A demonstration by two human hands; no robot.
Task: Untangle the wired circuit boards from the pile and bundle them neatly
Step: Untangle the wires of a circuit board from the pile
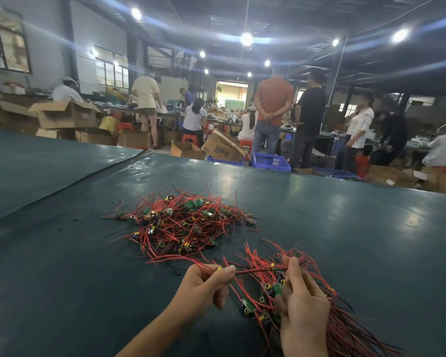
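The pile [183, 222] of little wired circuit boards sits on the dark green table cover [345, 215], at about twelve o'clock from the left hand [206, 282] and eleven o'clock from the right hand [304, 307]; it is one red, tangled knot. Nearer, at five o'clock in the view, is the bundle [345, 328] that looks sorted; its wires fan out toward the bottom right corner.

The left hand is curled, and its thumb and fingers pinch a few red wires [204, 265]; the right hand is curled round the bundle, and its raised fingertips pinch one thin wire [258, 271] too; that wire runs tight from hand to hand, from nine o'clock to three o'clock. A small green board [277, 288] pokes out by the right hand's fingers.

These things look very light; the wires look soft and bendy, so they will likely flop and hook on each other; the boards look stiff, with small parts that could snap off. It seems best to hold a wire close to its board and pull slowly, not yank; a hard tug may drag the whole pile along or tear a wire off.

Far off at twelve o'clock, people [273, 109] stand near cardboard boxes [65, 114] and blue crates [271, 161].
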